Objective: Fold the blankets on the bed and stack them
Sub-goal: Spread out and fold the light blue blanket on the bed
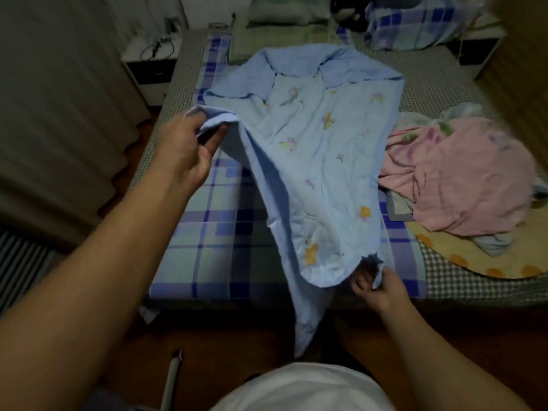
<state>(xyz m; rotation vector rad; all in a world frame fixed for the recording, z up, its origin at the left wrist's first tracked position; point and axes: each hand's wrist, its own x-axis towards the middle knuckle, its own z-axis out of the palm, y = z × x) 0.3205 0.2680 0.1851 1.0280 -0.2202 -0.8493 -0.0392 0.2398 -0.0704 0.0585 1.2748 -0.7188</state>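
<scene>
- The bed (207,232) is mostly taken up by the blue blanket (320,161), spread at centre, barely folded so far.
- A pink blanket (462,179) is left crumpled at 3 o'clock, untouched.
- One edge is gripped by the left hand (189,143) at 9 o'clock.
- A corner is pinched by the right hand (379,286) at 5 o'clock.
- No stack is started yet.

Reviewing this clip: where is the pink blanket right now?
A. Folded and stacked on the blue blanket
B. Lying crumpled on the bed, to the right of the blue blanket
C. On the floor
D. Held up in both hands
B: the pink blanket lies crumpled on the bed, untouched, while both hands hold the blue blanket.
</scene>
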